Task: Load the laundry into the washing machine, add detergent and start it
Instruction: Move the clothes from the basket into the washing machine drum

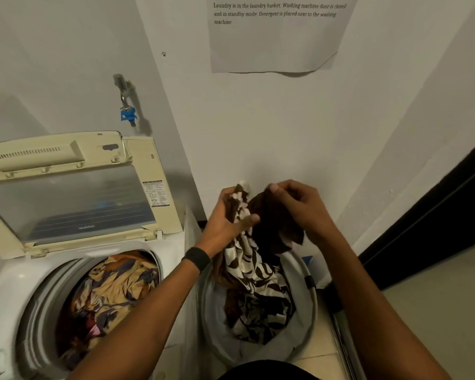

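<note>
Loading: the left hand [229, 215] grips brown-and-white patterned cloth [248, 260]; the right hand [295, 205] pinches dark brown cloth [272, 224]. Next, both should go into the white top-loading washing machine [8, 286].

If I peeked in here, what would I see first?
First, two hands in the middle: the left hand and right hand hold up a brown-and-white cloth that trails into the basket at lower right. Next, the washer at lower left, its lid up and colourful clothes inside. A printed note hangs on the wall above.
</note>
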`<state>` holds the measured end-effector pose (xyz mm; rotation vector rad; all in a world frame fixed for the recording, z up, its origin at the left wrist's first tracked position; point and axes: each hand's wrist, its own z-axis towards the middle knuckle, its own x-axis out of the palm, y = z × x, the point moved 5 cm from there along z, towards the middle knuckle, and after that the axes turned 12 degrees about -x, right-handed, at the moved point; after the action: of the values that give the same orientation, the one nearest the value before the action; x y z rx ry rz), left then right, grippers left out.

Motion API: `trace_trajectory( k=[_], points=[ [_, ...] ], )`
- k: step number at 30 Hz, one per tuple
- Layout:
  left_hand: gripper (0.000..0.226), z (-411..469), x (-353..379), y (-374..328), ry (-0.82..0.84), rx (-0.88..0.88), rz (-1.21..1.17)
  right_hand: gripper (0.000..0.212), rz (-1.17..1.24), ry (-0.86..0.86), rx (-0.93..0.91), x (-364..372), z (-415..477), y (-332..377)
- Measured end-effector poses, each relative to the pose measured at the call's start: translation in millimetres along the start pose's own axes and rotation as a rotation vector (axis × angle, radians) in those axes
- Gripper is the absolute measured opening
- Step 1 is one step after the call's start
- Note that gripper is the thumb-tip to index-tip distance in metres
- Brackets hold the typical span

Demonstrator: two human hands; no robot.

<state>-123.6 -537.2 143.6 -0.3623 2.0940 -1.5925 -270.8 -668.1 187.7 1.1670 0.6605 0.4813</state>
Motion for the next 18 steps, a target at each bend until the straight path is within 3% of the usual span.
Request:
trace_trajectory(
  k=[2, 4, 8, 9, 11, 13, 14, 16, 18],
  points=[
    [0.068, 2, 16, -5, 0.049, 0.028, 0.060, 0.017, 0.023, 0.090, -0.010, 24, 5, 1],
    [0.046, 5, 20, -7, -0.023, 0.036, 0.062, 0.020, -0.002, 0.118, -0.043, 36, 6, -3],
    [0.009, 7, 5, -1, -0.153, -0.053, -0.144, 0.019, -0.059, -0.026, -0.144, 31, -4, -17],
    [0.010, 8, 3, -1, -0.161, -0.101, -0.237, 0.027, -0.034, -0.027, -0.133, 32, -9, -24],
    [0.017, 9, 2, -5, -0.184, -0.178, -0.438, 0.065, 0.022, 0.071, -0.069, 42, -19, -39],
    [0.019, 10, 2, -14, -0.208, -0.252, -0.591, 0.105, 0.071, 0.263, 0.024, 62, -32, -58],
    [0.021, 11, 4, -21, -0.196, -0.276, -0.652, 0.114, 0.030, 0.361, 0.068, 74, -39, -65],
    [0.025, 13, 7, -36, -0.168, -0.291, -0.732, 0.113, -0.158, 0.442, 0.177, 92, -56, -92],
    [0.028, 15, 1, -46, -0.234, -0.287, -0.739, 0.094, -0.234, 0.413, 0.253, 99, -67, -113]
  ],
)
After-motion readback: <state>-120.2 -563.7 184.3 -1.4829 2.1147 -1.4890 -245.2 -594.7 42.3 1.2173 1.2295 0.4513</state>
